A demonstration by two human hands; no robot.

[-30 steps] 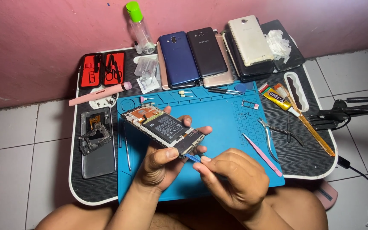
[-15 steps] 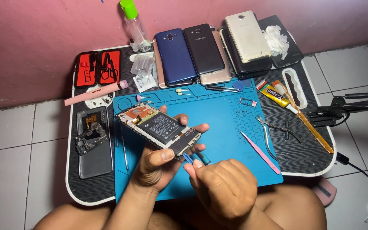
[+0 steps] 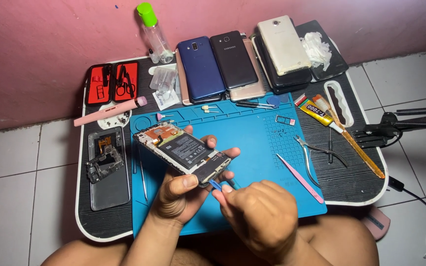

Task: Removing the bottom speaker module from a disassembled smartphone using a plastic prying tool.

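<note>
- An opened phone [image 3: 186, 153], back cover off and battery showing, is held tilted above the blue work mat [image 3: 262, 143] by the left hand [image 3: 181, 197]; the thumb is pressed on its near edge and the fingers are curled beneath it.
- A small blue pry tool [image 3: 215, 184] is pinched in the closed fingertips of the right hand [image 3: 257, 216], its tip set at the phone's lower corner.
- The near part of the mat is covered by both hands.
- A pink tweezer [image 3: 301, 178] and metal cutters [image 3: 310, 155] are laid to the right of the hands, near but apart from them.
- A removed phone back [image 3: 107, 167] with a loose frame piece on it is placed to the left, off the mat.
- Several phones [image 3: 235, 59] are lined up along the far edge of the black table [image 3: 343, 180], beside a green-capped bottle [image 3: 153, 29] and a red tool case [image 3: 110, 83].
</note>
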